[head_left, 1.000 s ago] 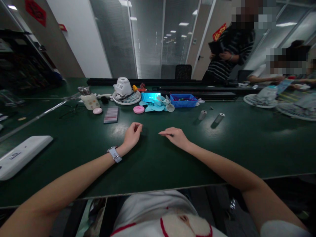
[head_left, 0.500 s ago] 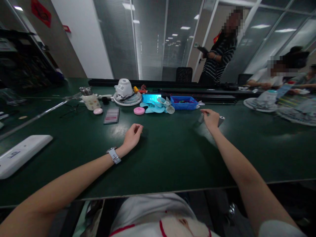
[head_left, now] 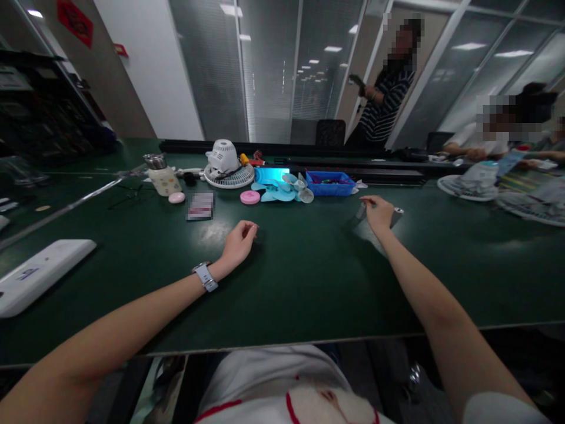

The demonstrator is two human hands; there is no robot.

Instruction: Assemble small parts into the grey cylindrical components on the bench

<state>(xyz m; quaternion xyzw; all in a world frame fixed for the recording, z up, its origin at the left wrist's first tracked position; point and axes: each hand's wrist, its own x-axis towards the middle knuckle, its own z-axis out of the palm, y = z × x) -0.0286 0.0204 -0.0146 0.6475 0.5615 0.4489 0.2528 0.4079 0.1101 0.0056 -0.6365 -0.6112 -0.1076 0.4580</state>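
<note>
My left hand (head_left: 239, 242) rests on the green table (head_left: 300, 282) with curled fingers, thumb and fingertips together. Whatever it may hold is hidden. My right hand (head_left: 378, 213) is farther to the right, its fingertips pinched together; anything between them is too small to make out. Partly hidden behind that hand is a grey, metallic-looking object (head_left: 398, 215), its kind unclear. Between and beyond the hands lie light-blue fan blades (head_left: 276, 191), a pink round disc (head_left: 250, 197) and a blue bin (head_left: 330, 184) with small parts in it.
At the back stands a white fan part (head_left: 223, 158) on a round grille (head_left: 229, 176). A lit phone screen (head_left: 272, 175), a bottle (head_left: 162, 179) and a pink oval item (head_left: 176, 198) are nearby. A white casing (head_left: 44, 275) lies left. Several people are beyond the table.
My hands hold nearly the same pose and place. The standing person in the striped top has shifted slightly left. The view has moved a little.
</note>
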